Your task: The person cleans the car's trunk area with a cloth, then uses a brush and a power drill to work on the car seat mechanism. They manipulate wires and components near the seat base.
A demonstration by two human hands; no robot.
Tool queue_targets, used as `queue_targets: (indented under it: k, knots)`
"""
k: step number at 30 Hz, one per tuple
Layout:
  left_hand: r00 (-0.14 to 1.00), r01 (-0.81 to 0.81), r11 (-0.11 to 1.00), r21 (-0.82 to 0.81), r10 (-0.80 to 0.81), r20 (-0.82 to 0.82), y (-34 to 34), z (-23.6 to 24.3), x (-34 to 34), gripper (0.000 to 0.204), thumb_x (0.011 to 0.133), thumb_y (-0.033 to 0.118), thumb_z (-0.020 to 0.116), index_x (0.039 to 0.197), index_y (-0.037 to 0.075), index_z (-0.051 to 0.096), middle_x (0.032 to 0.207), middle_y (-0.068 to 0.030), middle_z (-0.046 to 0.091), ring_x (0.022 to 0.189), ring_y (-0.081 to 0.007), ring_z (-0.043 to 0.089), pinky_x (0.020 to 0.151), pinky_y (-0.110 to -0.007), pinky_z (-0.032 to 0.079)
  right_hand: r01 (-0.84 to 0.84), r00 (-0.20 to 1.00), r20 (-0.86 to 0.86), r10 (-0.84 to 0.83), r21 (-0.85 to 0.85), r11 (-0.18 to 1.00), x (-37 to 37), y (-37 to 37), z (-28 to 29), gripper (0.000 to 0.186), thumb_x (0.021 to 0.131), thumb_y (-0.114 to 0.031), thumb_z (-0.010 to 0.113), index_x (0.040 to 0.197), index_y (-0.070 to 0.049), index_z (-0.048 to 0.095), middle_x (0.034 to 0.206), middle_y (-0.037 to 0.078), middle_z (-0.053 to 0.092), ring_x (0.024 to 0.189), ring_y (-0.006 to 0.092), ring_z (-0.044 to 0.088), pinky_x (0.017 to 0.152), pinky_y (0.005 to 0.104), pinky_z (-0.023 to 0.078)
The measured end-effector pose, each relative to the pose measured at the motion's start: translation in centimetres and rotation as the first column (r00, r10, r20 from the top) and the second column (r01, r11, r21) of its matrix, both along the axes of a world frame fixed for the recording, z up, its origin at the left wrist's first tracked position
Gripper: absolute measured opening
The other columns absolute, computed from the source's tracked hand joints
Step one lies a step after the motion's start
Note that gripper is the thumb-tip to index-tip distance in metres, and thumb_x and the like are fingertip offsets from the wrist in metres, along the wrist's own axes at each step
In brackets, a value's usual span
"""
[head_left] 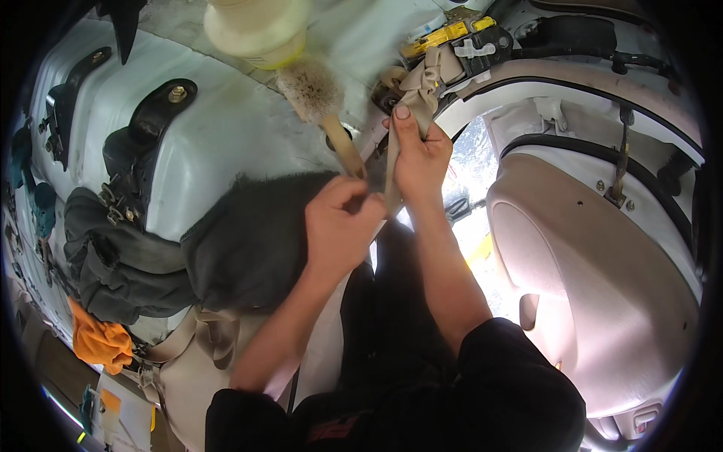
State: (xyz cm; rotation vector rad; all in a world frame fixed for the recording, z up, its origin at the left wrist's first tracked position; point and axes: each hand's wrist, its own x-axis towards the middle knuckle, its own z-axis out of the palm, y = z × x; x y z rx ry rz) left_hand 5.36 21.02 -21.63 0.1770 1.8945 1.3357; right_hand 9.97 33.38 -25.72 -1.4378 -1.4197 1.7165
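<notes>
Forward passage is blocked by a wooden-handled brush (320, 105) before the left hand (339, 222) and by a bunched beige belt (418, 94) before the right hand (422, 166). Room is offered over the pale metal (207, 147) beyond the dark cloth (245, 241) and in the bright gap (471, 162) beside the door panel (602, 286).

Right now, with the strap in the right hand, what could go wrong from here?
First, the beige strap looks folded and bunched just above the right hand, so it could kink or snag if pulled. Second, the wooden-handled brush sits close to the left hand; a knock might push its bristles against the yellowish container beside them.
</notes>
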Motion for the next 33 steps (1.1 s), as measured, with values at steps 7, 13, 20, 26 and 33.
queue_targets:
  k: [7, 13, 20, 26, 33]
  knots:
    - [0.962, 0.192, 0.979, 0.066, -0.202, 0.182, 3.1, 1.1, -4.0, 0.025, 0.094, 0.023, 0.064, 0.092, -0.001, 0.071, 0.067, 0.0053, 0.054, 0.062, -0.0034, 0.045, 0.056, -0.023, 0.037, 0.037, 0.999, 0.025, -0.039, 0.083, 0.996, -0.4, -0.5, 1.1, 0.032, 0.093, -0.03, 0.07, 0.088, 0.002, 0.07, 0.074, -0.001, 0.064, 0.07, 0.0058, 0.052, 0.064, 0.0232, 0.043]
    - [0.967, 0.186, 0.98, -0.066, -0.171, 0.188, 3.6, 0.9, -4.6, 0.028, 0.083, 0.022, 0.066, 0.089, -0.005, 0.068, 0.066, -0.0099, 0.063, 0.062, -0.0136, 0.056, 0.064, -0.03, 0.048, -0.004, 0.999, 0.051, -0.003, 0.139, 0.99, -0.3, -0.8, 1.0, 0.034, 0.093, -0.031, 0.07, 0.087, 0.002, 0.07, 0.072, -0.001, 0.062, 0.068, 0.006, 0.05, 0.062, 0.0243, 0.042]
    - [0.99, 0.089, 0.994, -0.067, -0.096, -0.107, 2.0, 0.5, -1.2, 0.022, 0.076, 0.017, 0.068, 0.082, -0.004, 0.066, 0.074, -0.0149, 0.064, 0.066, -0.0241, 0.062, 0.064, -0.033, 0.05, 0.037, 0.999, 0.032, -0.039, 0.041, 0.998, -0.5, -0.4, 0.5, 0.032, 0.093, -0.033, 0.071, 0.09, -0.001, 0.07, 0.079, 0.003, 0.068, 0.068, 0.0075, 0.058, 0.064, 0.0227, 0.046]
    - [0.954, 0.24, 0.965, -0.103, -0.254, -0.161, -1.4, 0.8, -0.6, 0.016, 0.074, 0.011, 0.068, 0.077, -0.004, 0.064, 0.073, -0.0143, 0.061, 0.066, -0.0254, 0.061, 0.063, -0.034, 0.049, 0.027, 0.999, 0.037, -0.026, -0.025, 0.999, 0.0, -0.4, 0.3, 0.033, 0.094, -0.035, 0.069, 0.088, -0.002, 0.07, 0.078, 0.002, 0.068, 0.067, 0.0076, 0.057, 0.064, 0.0227, 0.045]
    - [0.979, 0.088, 0.994, -0.07, -0.073, 0.192, 2.1, 1.8, -4.4, 0.028, 0.082, 0.02, 0.067, 0.094, -0.005, 0.07, 0.079, -0.0095, 0.067, 0.071, -0.0127, 0.061, 0.064, -0.029, 0.049, 0.058, 0.998, -0.028, -0.059, -0.02, 0.998, -0.1, -0.7, 0.6, 0.035, 0.093, -0.035, 0.07, 0.087, 0.0, 0.07, 0.078, 0.001, 0.065, 0.072, 0.0081, 0.055, 0.067, 0.0242, 0.044]
